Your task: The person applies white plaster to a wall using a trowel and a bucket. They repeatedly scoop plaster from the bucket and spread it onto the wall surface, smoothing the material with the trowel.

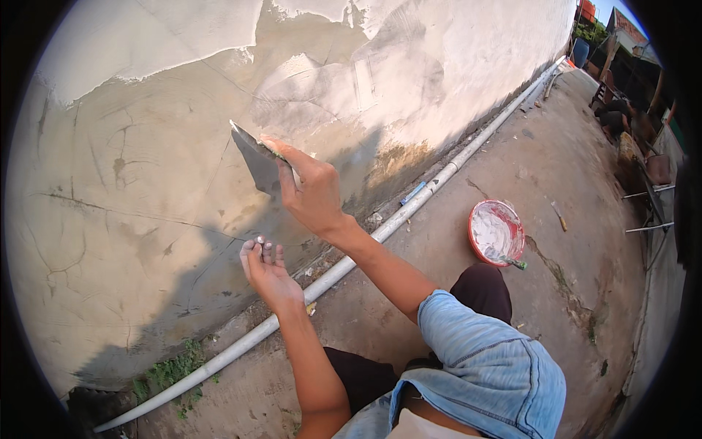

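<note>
My right hand [316, 192] is closed around a putty knife [256, 164] with a wide dark blade, held up in front of the wall. Whitish paste clings along the blade's edge. Below it, my left hand [270, 278] is palm up with its fingers loosely curled and somewhat apart. White smears mark its fingertips, and I see no tool in it. The plastered wall [146, 241] carries cracks and scratches, with white coating over its upper part. Whether the blade touches the wall, I cannot tell.
A white pipe [336, 272] runs along the wall's foot. Right of my knee stands a red bowl [474, 233] of white paste, a green-handled tool [514, 262] resting in it. A blue object [413, 192] lies by the pipe. Weeds [175, 369] grow at lower left.
</note>
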`<control>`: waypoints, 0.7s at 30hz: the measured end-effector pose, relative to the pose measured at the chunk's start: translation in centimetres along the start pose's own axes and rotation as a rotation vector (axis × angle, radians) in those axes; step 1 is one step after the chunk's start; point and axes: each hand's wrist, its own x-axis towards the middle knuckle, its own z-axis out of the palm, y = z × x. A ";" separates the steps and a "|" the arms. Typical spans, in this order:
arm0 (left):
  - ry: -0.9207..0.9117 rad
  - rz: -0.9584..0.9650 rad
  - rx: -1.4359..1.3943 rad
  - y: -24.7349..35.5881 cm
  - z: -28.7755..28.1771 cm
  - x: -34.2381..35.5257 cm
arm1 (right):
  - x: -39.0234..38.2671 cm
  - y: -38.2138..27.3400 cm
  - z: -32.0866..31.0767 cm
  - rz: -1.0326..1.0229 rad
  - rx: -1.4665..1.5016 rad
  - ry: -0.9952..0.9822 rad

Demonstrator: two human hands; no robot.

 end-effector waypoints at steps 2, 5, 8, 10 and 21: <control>-0.016 0.006 -0.005 0.4 0.2 -0.4 | 3.7 2.1 -4.5 0.106 0.061 0.131; -0.021 0.020 -0.008 0.3 -0.2 -0.1 | 10.2 5.7 -9.9 0.203 -0.143 0.362; -0.045 -0.028 -0.019 0.0 -0.2 0.1 | 13.1 8.1 -7.4 0.011 -0.348 0.410; -0.057 -0.034 -0.022 -0.3 0.4 -0.2 | 13.1 7.1 -3.4 -0.113 -0.446 0.389; -0.067 -0.043 0.006 -0.3 0.6 -0.4 | 10.0 2.2 -8.6 0.047 -0.120 0.236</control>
